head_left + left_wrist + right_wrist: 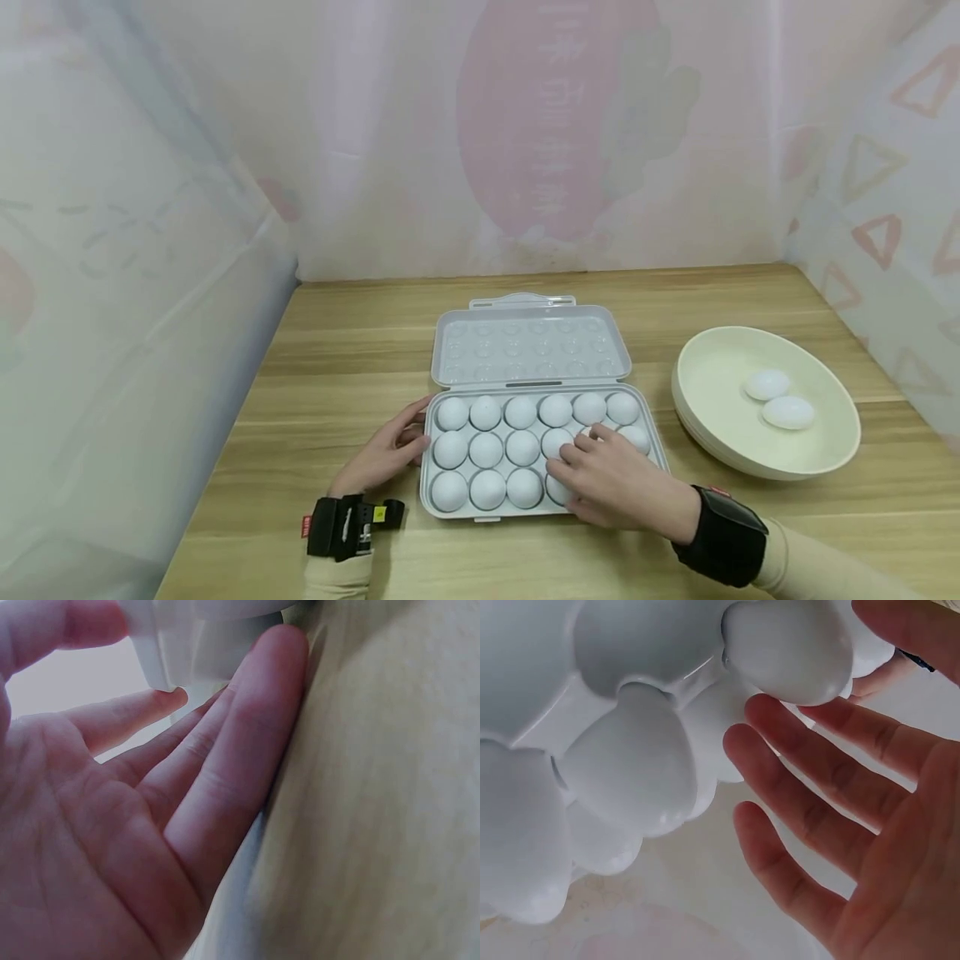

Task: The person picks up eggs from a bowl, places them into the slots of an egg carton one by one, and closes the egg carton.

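An egg carton (426, 479) of pale grey plastic lies unfolded on the wooden table, with rows of white eggs in its base. My left hand (386, 454) rests at its left side, thumb and fingertips against the carton's edge; the left wrist view shows these fingers mostly straight. Over the front row is my right hand (618, 483), its fingers loosely extended beside a white egg (787, 652) seated in a cup, fingertips right at the shell. Bare cups (649, 637) show beyond that egg in the right wrist view; in the head view the right hand hides them.
To the right of the carton stands a cream bowl (693, 375), seemingly stacked on another, with two white eggs (787, 412) inside. The carton's lid (534, 350) lies folded back behind the base. Printed curtains (390, 150) enclose the table's back and sides.
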Motion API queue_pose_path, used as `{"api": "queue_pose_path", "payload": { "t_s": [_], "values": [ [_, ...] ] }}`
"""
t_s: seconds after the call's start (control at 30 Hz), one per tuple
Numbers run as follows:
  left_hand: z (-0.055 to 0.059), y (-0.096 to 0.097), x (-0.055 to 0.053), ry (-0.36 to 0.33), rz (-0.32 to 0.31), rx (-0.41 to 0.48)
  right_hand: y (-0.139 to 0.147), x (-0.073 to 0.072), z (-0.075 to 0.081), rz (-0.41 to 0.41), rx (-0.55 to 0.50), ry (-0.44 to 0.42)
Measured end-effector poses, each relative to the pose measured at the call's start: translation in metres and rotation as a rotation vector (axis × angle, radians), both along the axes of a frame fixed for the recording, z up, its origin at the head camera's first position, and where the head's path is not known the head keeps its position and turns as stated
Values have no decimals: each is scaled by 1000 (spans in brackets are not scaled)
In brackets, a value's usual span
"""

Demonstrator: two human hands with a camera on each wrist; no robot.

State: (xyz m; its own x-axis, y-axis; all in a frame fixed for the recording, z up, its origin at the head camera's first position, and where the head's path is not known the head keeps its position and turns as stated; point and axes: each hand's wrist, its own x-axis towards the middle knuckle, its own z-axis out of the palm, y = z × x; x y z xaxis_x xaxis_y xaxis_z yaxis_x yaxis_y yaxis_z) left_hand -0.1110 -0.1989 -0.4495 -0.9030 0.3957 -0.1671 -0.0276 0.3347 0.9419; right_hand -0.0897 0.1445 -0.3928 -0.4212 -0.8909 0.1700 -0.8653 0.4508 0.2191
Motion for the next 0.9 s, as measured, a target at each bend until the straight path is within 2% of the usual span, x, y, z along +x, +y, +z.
{"api": "queue_pose_path", "payload": {
  "t_s": [0.17,0.3,0.57,0.9],
  "values": [
    [-2,0,0,6,0,-12,14,-3,7,-11,-87,61],
    [-1,0,0,1,4,-7,29,-6,18,-9,-137,97],
    [-3,-2,-1,5,-8,7,59,-16,31,-13,-176,134],
    [-3,-2,-1,14,-12,1,99,-32,47,-81,-168,133]
  ]
}}
